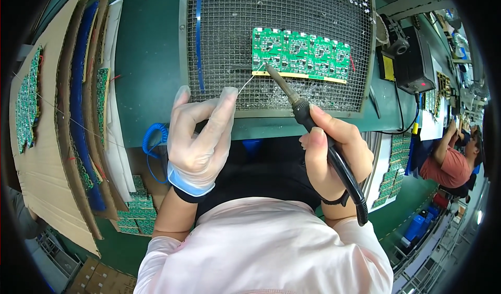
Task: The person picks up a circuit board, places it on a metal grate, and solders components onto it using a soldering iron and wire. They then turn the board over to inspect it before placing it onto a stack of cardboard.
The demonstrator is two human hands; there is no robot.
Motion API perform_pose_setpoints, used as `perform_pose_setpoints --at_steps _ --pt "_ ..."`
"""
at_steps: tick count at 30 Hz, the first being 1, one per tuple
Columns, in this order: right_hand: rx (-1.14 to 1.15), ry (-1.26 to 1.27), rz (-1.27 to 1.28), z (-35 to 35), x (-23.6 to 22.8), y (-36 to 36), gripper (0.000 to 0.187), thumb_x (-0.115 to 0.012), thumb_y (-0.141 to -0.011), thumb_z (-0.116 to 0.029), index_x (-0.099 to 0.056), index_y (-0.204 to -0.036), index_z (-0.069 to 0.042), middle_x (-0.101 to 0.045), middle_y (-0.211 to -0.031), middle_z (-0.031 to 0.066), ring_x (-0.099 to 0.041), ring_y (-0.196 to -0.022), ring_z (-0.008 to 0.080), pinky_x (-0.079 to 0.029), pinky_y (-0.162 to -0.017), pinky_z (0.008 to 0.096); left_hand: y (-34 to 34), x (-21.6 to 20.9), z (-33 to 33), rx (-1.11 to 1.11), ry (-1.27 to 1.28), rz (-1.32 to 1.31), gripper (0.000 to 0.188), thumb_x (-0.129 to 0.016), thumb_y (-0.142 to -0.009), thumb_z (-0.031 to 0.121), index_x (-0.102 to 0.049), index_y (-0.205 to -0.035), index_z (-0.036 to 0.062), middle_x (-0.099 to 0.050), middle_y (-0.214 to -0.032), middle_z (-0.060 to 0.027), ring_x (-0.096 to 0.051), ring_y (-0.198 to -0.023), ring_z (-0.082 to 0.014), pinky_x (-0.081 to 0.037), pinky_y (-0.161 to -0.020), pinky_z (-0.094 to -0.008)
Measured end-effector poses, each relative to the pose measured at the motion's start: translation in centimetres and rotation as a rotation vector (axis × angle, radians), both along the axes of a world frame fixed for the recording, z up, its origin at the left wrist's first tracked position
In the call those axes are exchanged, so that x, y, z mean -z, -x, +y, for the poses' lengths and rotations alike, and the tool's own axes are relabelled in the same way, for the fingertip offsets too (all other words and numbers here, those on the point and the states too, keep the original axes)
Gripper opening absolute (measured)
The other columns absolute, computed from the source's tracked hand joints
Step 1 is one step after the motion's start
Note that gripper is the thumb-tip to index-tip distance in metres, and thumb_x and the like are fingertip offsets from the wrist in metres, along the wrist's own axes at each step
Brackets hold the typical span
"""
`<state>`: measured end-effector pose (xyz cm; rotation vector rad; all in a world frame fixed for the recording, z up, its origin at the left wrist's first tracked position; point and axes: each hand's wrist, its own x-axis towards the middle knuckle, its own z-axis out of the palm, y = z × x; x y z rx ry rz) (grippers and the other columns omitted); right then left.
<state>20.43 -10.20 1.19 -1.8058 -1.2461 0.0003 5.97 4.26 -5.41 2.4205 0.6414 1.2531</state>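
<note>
My right hand (336, 150), bare, grips a soldering iron (300, 108) by its black handle. The iron's tip reaches the lower left part of a green circuit board panel (302, 54); whether it touches cannot be told. My left hand (201, 135), in a translucent glove, pinches a thin strand of solder wire (245, 84) between thumb and finger. That wire's far end meets the board close to the iron's tip. The panel, with a yellow lower edge, lies on a metal grid tray (224, 43).
Cardboard sheets (44, 137) with circuit boards between them stand at the left. A black box-shaped unit (414, 59) and an iron holder (394, 41) sit at the right. A blue coiled cord (155, 136) hangs beside my left wrist. Another person (449, 163) works at far right.
</note>
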Motion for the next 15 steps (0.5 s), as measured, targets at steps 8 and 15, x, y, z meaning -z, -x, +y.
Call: perform_pose_setpoints --at_steps 8,15 --pt "-0.044 0.089 -0.131 0.12 -0.78 0.40 0.026 -0.070 -0.087 0.001 -0.069 -0.112 0.001 -0.068 -0.072 0.0109 -0.063 -0.056 0.0152 -0.051 -0.056 0.0248 0.10 0.15 0.06 0.003 0.003 0.009 0.050 -0.079 -0.075 -0.006 -0.075 -0.121 0.0134 -0.065 -0.089 0.0000 -0.064 -0.079 -0.0169 -0.051 -0.096 -0.0570" --pt "-0.149 -0.003 -0.358 0.93 0.05 0.24 0.035 -0.075 -0.075 0.006 -0.070 -0.110 0.007 -0.065 -0.069 0.0064 -0.057 -0.050 0.0148 -0.048 -0.049 0.0251 0.11 0.18 0.08 0.007 -0.021 0.027 0.052 -0.079 -0.074 -0.007 -0.075 -0.122 0.0130 -0.065 -0.090 -0.0003 -0.063 -0.080 -0.0179 -0.051 -0.096 -0.0566"
